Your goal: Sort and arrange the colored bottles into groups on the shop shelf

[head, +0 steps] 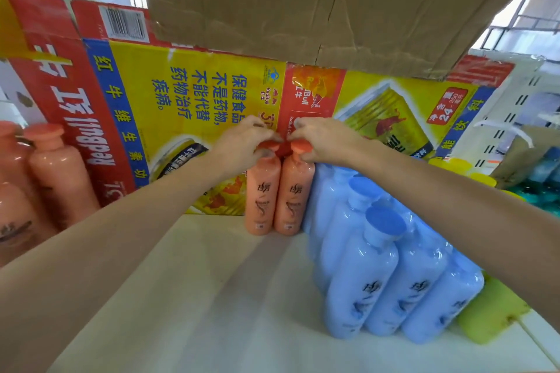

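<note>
Two bare forearms (100, 248) reach in from the near edge across the white shelf (212, 297), whose near middle lies open between the bottle groups. At far left stand peach-orange bottles (57, 172) with round caps, close to the left edge. Behind everything leans a flattened carton (169, 94), red, blue and yellow, printed "RedBull", "红牛", "保健食品不是药物,不能代替药物治疗疾病" and, towards the right, "24". The left hand (242, 142) curls its fingers round the cap of the left orange bottle (262, 200); the right hand (324, 139) grips the cap of the right orange bottle (292, 200). Both bottles stand upright, touching each other, far back against the carton; their dark labels cannot be read. Touching them on the right is a tight block of blue bottles (385, 275) with blue caps. A yellow-green bottle (491, 309) shows beyond that block at near right. Brown cardboard (303, 0) hangs low overhead.
</note>
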### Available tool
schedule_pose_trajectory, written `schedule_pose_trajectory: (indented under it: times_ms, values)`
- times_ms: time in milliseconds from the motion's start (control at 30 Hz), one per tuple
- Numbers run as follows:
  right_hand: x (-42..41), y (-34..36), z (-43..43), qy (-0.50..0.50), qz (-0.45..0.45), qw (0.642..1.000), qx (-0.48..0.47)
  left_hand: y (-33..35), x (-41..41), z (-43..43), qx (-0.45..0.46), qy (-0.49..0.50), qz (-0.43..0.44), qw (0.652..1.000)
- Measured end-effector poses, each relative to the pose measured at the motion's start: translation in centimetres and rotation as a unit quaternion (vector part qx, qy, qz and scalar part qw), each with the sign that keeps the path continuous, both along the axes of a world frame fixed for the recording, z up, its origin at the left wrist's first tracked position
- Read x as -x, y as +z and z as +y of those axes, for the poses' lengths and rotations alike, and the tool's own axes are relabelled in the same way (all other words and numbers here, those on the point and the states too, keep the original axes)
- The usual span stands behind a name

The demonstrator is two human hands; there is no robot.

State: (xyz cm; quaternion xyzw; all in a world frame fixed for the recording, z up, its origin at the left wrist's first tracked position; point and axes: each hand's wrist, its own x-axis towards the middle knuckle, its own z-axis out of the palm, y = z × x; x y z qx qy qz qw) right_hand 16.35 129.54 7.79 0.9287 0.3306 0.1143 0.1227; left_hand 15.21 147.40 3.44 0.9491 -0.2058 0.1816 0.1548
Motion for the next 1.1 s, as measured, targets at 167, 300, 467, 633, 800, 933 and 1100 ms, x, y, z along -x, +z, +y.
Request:
schedule_pose_trajectory:
  times_ms: [167,300,467,633,800,933,1100]
  values:
    - [0.3,-0.3,-0.1,-0.002,-0.013,1.000,0.003,-0.7,0.3,0.5,-0.086,-0.041,-0.010,0.995]
    - [0.4,-0.1,-0.1,-0.002,-0.006,1.000,-0.002,-2.3,0.5,1.5,-0.185,-0.042,-0.044,0.981]
    - [0.5,-0.3,-0.3,-0.003,0.011,1.000,-0.003,-3.6,0.0,1.6,-0.203,-0.052,-0.117,0.971]
    - [0.5,-0.1,-0.2,-0.006,0.009,1.000,-0.010,-3.8,-0.1,1.6,-0.180,-0.069,-0.119,0.974]
    - [0.4,-0.5,-0.3,-0.012,0.002,1.000,-0.020,-3.7,-0.2,1.6,-0.200,-0.069,-0.130,0.969]
    - [0.3,-0.5,-0.4,-0.005,-0.003,1.000,-0.022,-3.7,-0.1,1.6,-0.199,-0.061,-0.138,0.968]
    - [0.1,-0.9,-0.5,-0.002,-0.008,1.000,-0.019,-3.7,0.0,1.3,-0.207,-0.049,-0.135,0.968]
